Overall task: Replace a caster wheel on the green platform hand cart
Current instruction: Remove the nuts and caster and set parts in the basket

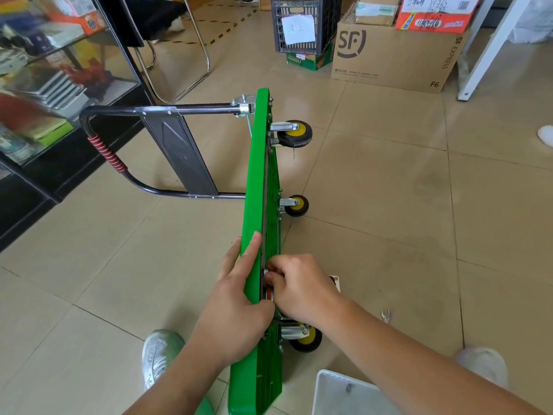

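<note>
Cart [261, 181] on edge shows three casters [294, 133], two hands [236, 307].

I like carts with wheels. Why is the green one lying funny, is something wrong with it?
The green platform cart is stood up on its edge, wheels sticking out sideways. Three caster wheels show. Where the right hand works there is no wheel. A wrench lies on the floor.

Glossy green plastic cart deck [254, 205], black rubber wheels [294, 134]
</note>
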A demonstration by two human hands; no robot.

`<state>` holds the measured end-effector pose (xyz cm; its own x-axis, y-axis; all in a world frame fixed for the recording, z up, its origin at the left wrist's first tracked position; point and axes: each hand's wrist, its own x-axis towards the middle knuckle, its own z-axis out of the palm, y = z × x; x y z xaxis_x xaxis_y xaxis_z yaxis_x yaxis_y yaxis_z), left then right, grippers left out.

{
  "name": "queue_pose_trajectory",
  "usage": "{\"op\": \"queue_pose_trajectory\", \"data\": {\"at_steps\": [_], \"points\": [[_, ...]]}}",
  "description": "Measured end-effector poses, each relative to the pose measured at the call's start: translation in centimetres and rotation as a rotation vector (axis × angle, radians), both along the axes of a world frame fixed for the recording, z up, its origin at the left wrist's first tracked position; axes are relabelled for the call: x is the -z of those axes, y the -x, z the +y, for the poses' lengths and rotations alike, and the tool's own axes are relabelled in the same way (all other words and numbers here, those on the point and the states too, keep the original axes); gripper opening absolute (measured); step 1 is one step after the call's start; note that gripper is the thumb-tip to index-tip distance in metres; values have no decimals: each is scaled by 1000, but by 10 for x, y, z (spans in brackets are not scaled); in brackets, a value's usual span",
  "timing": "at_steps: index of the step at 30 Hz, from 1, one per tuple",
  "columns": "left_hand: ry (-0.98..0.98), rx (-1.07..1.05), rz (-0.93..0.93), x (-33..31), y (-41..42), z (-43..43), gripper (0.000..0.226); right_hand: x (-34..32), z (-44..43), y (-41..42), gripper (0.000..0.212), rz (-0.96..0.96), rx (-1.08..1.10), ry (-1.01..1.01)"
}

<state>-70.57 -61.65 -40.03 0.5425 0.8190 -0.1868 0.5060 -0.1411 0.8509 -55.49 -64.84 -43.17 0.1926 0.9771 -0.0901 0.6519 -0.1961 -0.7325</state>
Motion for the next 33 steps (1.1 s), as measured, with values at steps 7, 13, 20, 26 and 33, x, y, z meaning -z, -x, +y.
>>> {"op": "queue_pose_trajectory", "data": {"at_steps": [7,13,20,26,33], "points": [[27,3,-6,0,-1,0,103,3,-5,-11,18,231,37,-37],[30,19,3,2,-1,1,105,-4,1,-4,2,94,15,-53],[44,14,19,4,0,-1,107,0,8,-4,37,31,18,-36],[14,18,-3,3,1,0,104,1,-4,-10,7,203,70,-9],[15,12,-18,4,-1,-1,103,-1,1,-3,21,89,18,-10]]}}
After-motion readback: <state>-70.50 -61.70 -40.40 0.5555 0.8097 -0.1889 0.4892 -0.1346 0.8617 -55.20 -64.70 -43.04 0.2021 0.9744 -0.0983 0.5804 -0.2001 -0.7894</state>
